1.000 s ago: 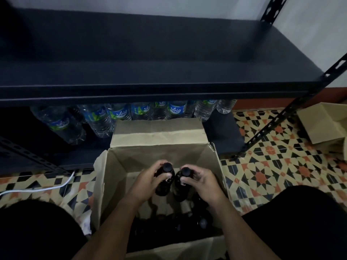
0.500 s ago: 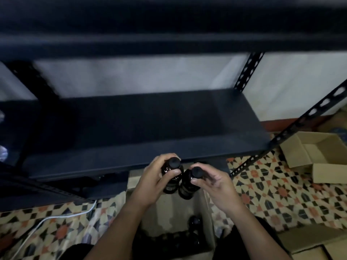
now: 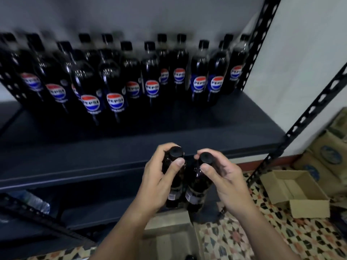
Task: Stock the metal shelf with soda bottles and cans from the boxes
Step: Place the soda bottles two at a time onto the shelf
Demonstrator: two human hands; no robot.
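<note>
A: Hands?
B: Left hand (image 3: 159,182) curls around one dark soda bottle (image 3: 173,177); right hand (image 3: 224,180) curls around a second bottle (image 3: 199,182). Each grip is wrapped at the neck, thumb near the cap.
A: Position?
B: Bottles touching, held at the shelf (image 3: 131,147) front edge. Pepsi bottles (image 3: 152,76) line its back edge. Open box (image 3: 294,192) on the floor, right.
</note>
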